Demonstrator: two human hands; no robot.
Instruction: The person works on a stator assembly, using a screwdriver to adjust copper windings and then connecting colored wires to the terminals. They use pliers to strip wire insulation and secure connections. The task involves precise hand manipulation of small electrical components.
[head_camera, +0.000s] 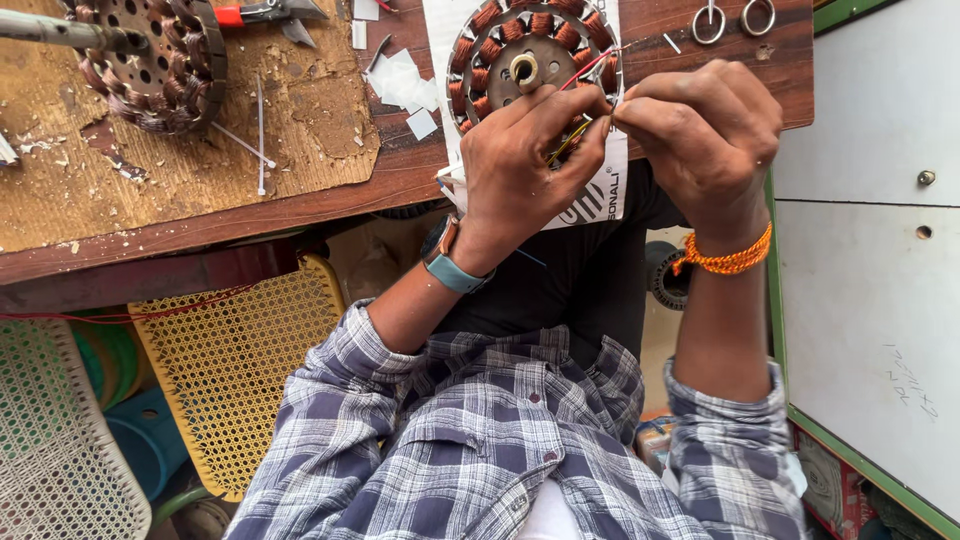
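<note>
Copper-wound stator (530, 60) lies on white paper (590, 195) at the wooden bench's (330, 190) edge, just beyond the fingertips. The left hand (525, 175) pinches red and yellow lead wires (572, 135) beside it; the right hand (705, 140), fingers clenched, grips the same wires.

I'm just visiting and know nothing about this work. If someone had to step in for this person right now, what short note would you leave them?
Left hand: pinching thin coloured wires at the near edge of the round wound stator.
Right hand: fingertips meet the left hand's at those wires.
The stator lies on a white sheet at the wooden bench's edge; a second stator sits far left.
Done: its coils are wound.
Left: the wire ends are loose and in hand.
</note>
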